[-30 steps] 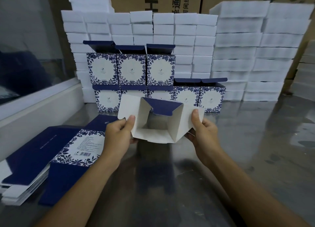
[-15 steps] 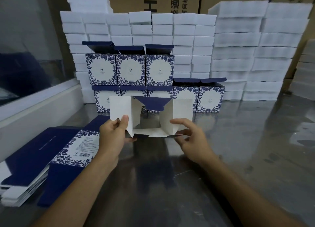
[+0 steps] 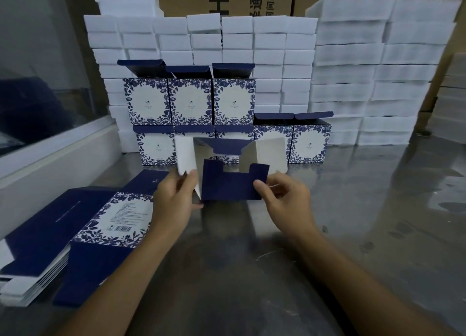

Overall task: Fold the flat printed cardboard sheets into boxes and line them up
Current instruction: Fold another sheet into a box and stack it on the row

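Holding a half-formed box (image 3: 227, 164) above the bench (image 3: 353, 222), we have its open end turned toward us, so the white inside walls and two navy flaps show. Our left hand (image 3: 174, 202) pinches the box's left white side flap between thumb and fingers, while our right hand (image 3: 285, 199) grips the near navy flap (image 3: 232, 184) at its right edge, thumb on the front face and the other fingers curled behind it. That flap stands up across the opening, with the farther navy flap visible behind it. Directly behind the half-formed box stand the finished boxes (image 3: 191, 101), printed with blue leaves round a pale centre: a lower row on the bench and three more stacked on its left part, lids open. Left of the half-formed box lies the stack of flat sheets (image 3: 83, 224), the top one showing a navy panel and a printed label panel. Behind the finished boxes rise walls of white foam blocks (image 3: 353, 58), with brown cartons (image 3: 252, 0) behind those.
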The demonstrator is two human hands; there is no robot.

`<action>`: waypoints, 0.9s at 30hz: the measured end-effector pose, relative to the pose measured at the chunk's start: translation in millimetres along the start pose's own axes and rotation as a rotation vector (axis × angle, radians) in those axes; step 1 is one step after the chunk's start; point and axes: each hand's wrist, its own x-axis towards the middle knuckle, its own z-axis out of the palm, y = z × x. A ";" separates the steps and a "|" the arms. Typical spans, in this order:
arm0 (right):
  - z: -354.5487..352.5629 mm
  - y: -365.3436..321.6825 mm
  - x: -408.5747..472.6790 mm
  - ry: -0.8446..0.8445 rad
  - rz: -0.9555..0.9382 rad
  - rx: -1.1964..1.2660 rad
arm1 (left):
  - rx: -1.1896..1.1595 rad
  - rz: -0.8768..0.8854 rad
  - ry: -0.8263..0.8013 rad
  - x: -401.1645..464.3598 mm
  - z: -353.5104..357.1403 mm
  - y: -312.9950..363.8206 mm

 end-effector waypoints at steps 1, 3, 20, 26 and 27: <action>-0.6 -2.4 0.1 0.035 0.001 0.014 | 0.156 0.117 -0.017 -1.4 -0.4 -1.8; -0.6 -6.1 0.6 0.084 0.015 0.036 | 0.442 0.266 -0.058 -4.5 -1.0 -6.4; 7.1 -7.4 1.5 0.280 0.324 0.312 | 0.519 0.295 -0.130 -11.7 8.7 -14.4; 22.9 -17.5 -13.1 0.006 0.541 0.305 | 0.343 0.068 -0.197 -23.0 23.3 -13.7; 24.9 -19.7 -15.9 -0.090 0.471 0.251 | 0.317 0.030 -0.199 -24.0 25.3 -12.8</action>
